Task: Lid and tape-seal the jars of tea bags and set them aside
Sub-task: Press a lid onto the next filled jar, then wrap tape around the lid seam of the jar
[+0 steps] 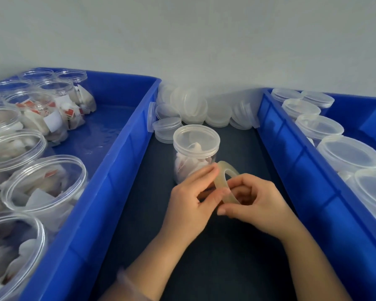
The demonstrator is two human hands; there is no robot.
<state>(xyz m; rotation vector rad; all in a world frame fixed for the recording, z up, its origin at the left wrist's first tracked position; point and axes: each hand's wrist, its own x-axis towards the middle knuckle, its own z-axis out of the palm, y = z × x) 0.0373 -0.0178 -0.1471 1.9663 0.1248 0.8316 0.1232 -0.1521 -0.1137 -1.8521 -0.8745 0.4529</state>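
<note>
Two forearms reach in from the near edge of the dark table (pixel 204 257) and meet at its middle. One tape roll (pixel 225 168) stands on edge between the hands. The left hand (pixel 189 198) pinches its rim with thumb and curled fingers. The right hand (pixel 254 200) curls its fingers through the ring, thumb on the lower edge. One jar (pixel 193 166) of tea bags stands upright just behind the roll, with its lid (pixel 197 135) on. The left bin (pixel 109 192) holds about ten open jars (pixel 44 177), some cut off by the frame. The right bin (pixel 302 170) shows six lidded jars (pixel 347 153). Loose lids (pixel 193 107) are heaped along the far edge, too overlapped to count.
</note>
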